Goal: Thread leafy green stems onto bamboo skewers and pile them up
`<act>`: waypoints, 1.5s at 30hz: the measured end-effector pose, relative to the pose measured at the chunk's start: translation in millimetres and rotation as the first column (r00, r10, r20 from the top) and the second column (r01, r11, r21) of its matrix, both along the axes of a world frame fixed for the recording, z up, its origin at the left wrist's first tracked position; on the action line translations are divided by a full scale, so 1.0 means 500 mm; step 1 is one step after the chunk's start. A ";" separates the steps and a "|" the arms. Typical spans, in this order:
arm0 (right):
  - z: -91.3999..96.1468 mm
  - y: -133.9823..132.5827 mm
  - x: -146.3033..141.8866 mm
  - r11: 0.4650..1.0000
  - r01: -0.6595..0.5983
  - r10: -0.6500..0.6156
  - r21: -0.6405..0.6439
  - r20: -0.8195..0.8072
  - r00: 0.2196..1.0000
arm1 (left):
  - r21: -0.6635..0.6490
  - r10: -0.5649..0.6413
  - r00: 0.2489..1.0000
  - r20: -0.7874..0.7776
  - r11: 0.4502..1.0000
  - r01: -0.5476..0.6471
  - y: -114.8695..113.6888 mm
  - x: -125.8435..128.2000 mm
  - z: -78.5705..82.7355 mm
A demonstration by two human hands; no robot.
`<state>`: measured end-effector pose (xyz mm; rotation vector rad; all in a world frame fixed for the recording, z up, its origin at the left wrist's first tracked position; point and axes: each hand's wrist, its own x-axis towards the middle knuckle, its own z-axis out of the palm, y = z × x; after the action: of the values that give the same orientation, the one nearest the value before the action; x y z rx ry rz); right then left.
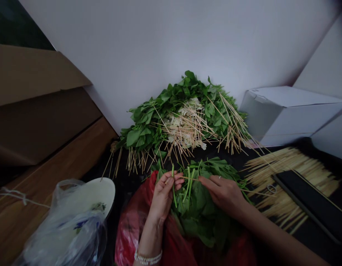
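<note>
- A crumpled clear plastic bag (87, 236) is showing blue marks, too blurred to read.
- The left hand (163, 190) is pinching a slim green stem (174, 193) above dark-green leafy vegetables (205, 210).
- Two more green stems (190, 187) are crossing a thin wooden skewer (196, 180) between the hands.
- The right hand (227, 192) is gripping that skewer.

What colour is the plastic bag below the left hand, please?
The bag is red, as the head view shows.

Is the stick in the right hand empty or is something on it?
Not empty: green stems are on the bamboo skewer, between the left hand and the right hand.
</note>
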<state>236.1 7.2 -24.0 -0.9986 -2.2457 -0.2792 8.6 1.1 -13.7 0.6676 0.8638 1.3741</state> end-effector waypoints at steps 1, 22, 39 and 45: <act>0.000 0.000 0.000 1.000 0.002 -0.002 -0.001 0.004 1.000 | 0.002 0.001 1.000 -0.003 1.000 -0.001 0.000 0.001 0.001; -0.004 0.000 -0.001 1.000 0.014 -0.014 0.025 0.025 1.000 | 0.082 0.041 0.978 -0.206 0.996 -0.024 0.000 0.000 -0.013; -0.005 -0.004 -0.002 0.997 -0.032 0.033 0.076 -0.005 0.999 | 0.064 0.117 0.965 -0.235 0.992 -0.105 0.003 -0.008 -0.017; -0.003 -0.005 -0.003 0.996 -0.035 0.036 0.076 -0.007 0.999 | 0.082 0.102 0.958 -0.269 0.993 -0.083 0.002 -0.009 -0.020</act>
<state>234.7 4.6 -25.3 -0.9175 -2.2255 -0.3417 4.1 2.2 -23.6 0.8958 1.0809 1.4212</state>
